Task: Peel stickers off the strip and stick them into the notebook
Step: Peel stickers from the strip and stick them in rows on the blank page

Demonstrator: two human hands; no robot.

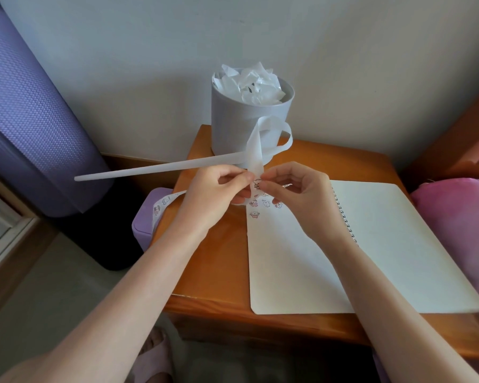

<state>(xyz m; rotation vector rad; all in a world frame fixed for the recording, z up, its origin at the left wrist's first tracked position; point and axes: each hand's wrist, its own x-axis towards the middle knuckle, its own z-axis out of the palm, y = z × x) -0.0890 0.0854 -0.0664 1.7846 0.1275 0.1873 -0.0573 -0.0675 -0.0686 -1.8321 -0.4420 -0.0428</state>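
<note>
1. Two bare hands meet just above the middle of the frame. The left hand (216, 194) has its fingers curled and clamped on the strip (256, 150). The right hand (296, 194) pinches the same strip between thumb and forefinger, right at a small cartoon sticker (257, 183).
2. Blank strip loops up in front of a white round container (233, 128) stuffed with crumpled paper (255, 81), then juts towards the left edge. The printed part trails down-left to a purple box (143, 225).
3. Below the hands, the spiral notebook (385, 244) lies open on the wooden table (219, 258). A few stickers (255, 214) sit near the top of its left page.
4. Prints show cartoon figures; any lettering is too small to read.
</note>
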